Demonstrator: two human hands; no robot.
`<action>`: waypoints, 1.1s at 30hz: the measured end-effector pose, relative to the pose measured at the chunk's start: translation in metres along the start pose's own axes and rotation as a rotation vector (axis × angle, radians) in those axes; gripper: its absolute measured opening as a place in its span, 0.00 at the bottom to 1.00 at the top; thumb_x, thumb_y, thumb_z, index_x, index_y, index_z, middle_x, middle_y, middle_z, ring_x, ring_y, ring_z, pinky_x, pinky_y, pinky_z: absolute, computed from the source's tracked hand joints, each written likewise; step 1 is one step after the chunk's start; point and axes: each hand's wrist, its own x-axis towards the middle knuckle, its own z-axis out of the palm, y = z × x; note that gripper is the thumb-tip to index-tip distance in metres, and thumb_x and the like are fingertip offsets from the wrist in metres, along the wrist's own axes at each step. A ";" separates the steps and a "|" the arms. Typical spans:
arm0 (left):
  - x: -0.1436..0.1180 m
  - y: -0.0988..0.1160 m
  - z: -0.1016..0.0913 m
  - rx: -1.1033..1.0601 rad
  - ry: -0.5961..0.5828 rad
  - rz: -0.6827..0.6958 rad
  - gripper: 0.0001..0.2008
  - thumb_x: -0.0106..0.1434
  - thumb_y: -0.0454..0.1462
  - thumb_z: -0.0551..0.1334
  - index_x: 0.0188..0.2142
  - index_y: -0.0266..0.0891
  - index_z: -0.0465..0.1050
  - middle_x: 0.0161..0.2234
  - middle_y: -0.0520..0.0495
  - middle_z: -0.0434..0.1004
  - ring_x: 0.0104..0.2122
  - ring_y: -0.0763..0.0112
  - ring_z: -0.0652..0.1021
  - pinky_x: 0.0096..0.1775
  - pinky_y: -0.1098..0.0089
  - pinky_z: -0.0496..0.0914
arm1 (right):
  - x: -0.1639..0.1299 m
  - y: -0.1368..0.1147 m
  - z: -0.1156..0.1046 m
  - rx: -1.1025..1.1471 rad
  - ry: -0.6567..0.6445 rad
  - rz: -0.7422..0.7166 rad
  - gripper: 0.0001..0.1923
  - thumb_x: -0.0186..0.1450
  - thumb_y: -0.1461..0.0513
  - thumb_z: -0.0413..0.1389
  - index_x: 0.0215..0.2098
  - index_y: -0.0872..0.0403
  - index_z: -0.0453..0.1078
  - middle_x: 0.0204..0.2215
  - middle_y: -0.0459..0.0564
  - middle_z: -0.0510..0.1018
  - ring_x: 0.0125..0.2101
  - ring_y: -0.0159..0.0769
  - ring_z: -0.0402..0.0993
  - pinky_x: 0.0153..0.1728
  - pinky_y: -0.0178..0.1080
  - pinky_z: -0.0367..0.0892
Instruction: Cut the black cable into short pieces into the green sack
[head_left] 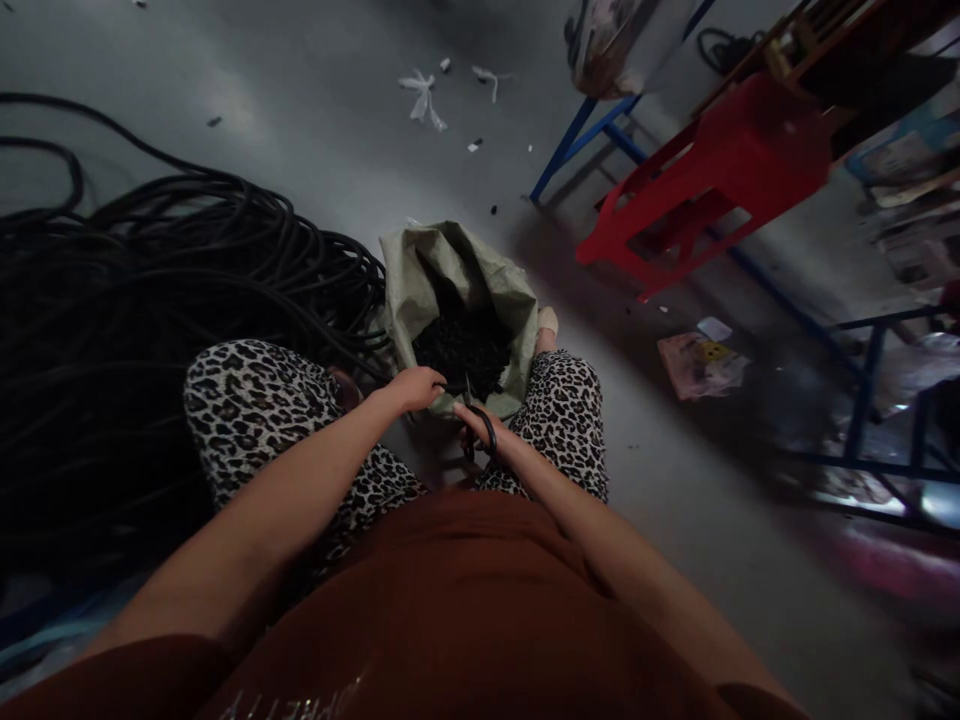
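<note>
- Sitting low over a grey concrete floor [337,90], the person has both knees in leopard-print trousers [255,400] spread around an open woven sack [420,280].
- The sack stands between the knees, its mouth folded back, holding a heap of short black pieces [461,345].
- The left hand [414,388] is closed in a loose fist at the sack's near rim, gripping a thin black cable end [448,388] that runs toward the right hand.
- The right hand [480,425] sits just beside it, fingers curled through the dark loop handles of scissors [480,432], the blades pointing up at the sack's rim; how far the blades are apart is too dark to tell.
- A large tangle of black cable [150,330] fills the floor to the left, touching the left knee and the sack's side.
- A red plastic stool [712,180] lies tipped against a blue metal frame [592,135] at upper right.
- White scraps [424,95] are scattered on the far floor; a crumpled printed packet [701,362] lies to the right of the sack.
- The right edge is smeared by blur, so the shelving and its contents there cannot be read.
- The rust-coloured shirt [465,600] hides the lap, and the lower corners are cut off.
</note>
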 end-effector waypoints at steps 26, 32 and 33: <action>0.002 -0.005 0.002 -0.042 -0.003 -0.006 0.18 0.63 0.42 0.54 0.49 0.46 0.76 0.43 0.48 0.80 0.43 0.64 0.77 0.39 0.72 0.68 | 0.006 0.009 0.002 0.040 0.131 -0.065 0.19 0.66 0.48 0.51 0.30 0.55 0.66 0.12 0.40 0.63 0.11 0.28 0.62 0.13 0.30 0.58; 0.004 -0.012 0.003 0.012 -0.040 -0.016 0.17 0.63 0.41 0.54 0.49 0.47 0.75 0.45 0.48 0.79 0.45 0.64 0.77 0.41 0.72 0.69 | 0.005 0.009 0.001 -0.046 0.148 -0.056 0.16 0.67 0.52 0.51 0.29 0.55 0.67 0.13 0.41 0.63 0.12 0.29 0.62 0.14 0.31 0.59; 0.004 -0.013 0.004 0.020 -0.045 -0.009 0.17 0.63 0.40 0.54 0.48 0.47 0.76 0.45 0.48 0.79 0.45 0.64 0.77 0.42 0.72 0.69 | 0.004 0.007 0.000 -0.071 0.144 -0.057 0.16 0.67 0.53 0.51 0.28 0.56 0.67 0.13 0.41 0.63 0.12 0.29 0.62 0.14 0.31 0.59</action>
